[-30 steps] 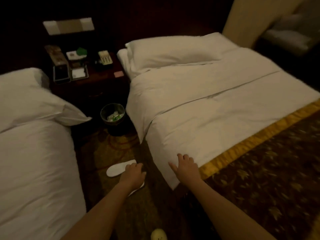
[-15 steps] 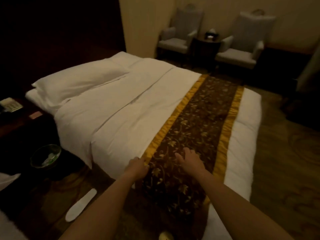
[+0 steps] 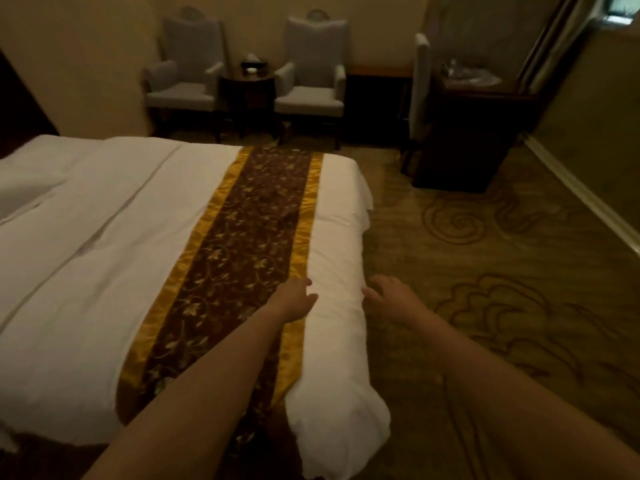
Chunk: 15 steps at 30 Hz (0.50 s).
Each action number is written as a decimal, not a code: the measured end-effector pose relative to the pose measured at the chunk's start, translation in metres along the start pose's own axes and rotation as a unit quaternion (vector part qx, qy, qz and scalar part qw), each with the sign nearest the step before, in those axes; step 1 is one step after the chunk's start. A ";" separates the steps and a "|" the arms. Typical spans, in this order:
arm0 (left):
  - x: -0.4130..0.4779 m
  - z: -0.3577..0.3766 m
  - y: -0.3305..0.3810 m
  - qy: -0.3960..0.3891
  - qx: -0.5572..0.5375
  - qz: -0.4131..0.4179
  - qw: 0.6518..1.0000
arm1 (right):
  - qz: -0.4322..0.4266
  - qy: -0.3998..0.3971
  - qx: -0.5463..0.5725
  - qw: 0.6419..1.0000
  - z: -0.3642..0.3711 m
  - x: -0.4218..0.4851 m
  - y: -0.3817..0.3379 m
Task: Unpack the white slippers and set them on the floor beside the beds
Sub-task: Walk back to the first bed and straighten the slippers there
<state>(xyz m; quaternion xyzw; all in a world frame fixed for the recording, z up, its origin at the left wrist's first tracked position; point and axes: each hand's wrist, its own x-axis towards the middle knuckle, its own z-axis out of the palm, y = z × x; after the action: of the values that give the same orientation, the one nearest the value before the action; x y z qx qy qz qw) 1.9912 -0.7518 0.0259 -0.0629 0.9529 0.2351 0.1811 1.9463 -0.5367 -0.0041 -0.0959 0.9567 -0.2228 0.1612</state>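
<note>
No slipper shows in the head view now. A bed (image 3: 86, 271) with white bedding and a brown-and-gold runner (image 3: 242, 237) fills the left and middle. My left hand (image 3: 294, 299) hovers over the foot end of the bed at the runner's gold edge, fingers loosely apart, holding nothing. My right hand (image 3: 391, 299) hangs just past the bed's foot edge above the patterned carpet (image 3: 502, 306), fingers spread and holding nothing. Both forearms reach in from the bottom.
Two grey armchairs (image 3: 183, 84) (image 3: 311, 84) stand against the far wall with a small dark side table (image 3: 249, 88) between them. A dark desk (image 3: 467, 133) with a chair (image 3: 419, 98) stands at the right. Patterned carpet stretches right of the bed.
My view swung right, from the gap between the beds to the bed's foot end. The white slippers on the floor left the view. Both hands shifted right along the bed, holding nothing.
</note>
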 end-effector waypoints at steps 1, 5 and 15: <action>0.012 0.009 0.023 -0.012 -0.009 0.007 1.000 | 0.001 -0.009 -0.011 1.000 -0.011 0.005 0.024; 0.059 0.047 0.103 -0.042 -0.031 0.027 0.998 | 0.018 -0.007 -0.047 0.999 -0.060 0.023 0.109; 0.194 0.080 0.214 -0.115 0.031 0.062 0.991 | 0.106 -0.063 0.005 0.992 -0.111 0.110 0.244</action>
<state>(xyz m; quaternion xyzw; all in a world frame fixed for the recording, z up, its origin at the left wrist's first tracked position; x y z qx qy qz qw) 1.7928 -0.5327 -0.0214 0.0296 0.9346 0.2218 0.2765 1.7784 -0.3055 -0.0510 -0.0069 0.9482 -0.2032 0.2440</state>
